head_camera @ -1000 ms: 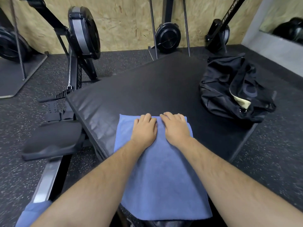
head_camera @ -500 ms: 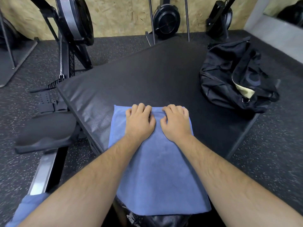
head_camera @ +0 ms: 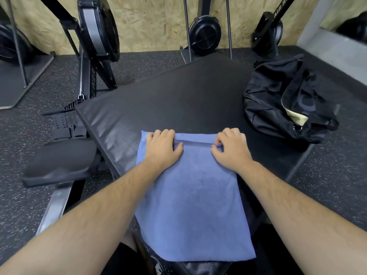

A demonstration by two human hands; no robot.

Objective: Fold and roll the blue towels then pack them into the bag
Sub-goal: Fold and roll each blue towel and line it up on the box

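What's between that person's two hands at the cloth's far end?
In the head view, only the rolled-over far edge of the soft blue towel runs from left hand to right hand.

text | "AIR R…" partial, rowing machine beam (head_camera: 279, 8) | "…OWER" partial, rowing machine leg (head_camera: 93, 84)

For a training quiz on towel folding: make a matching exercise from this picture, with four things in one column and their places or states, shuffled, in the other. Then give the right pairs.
Things
1. towel
2. bag
3. left hand
4. right hand

Places or states
A. black, sits at the far right corner of the mat
B. grips the rolled edge near its left end
C. blue, spread on the mat, far edge rolled over
D. grips the rolled edge near its right end

Pairs: 1-C, 2-A, 3-B, 4-D
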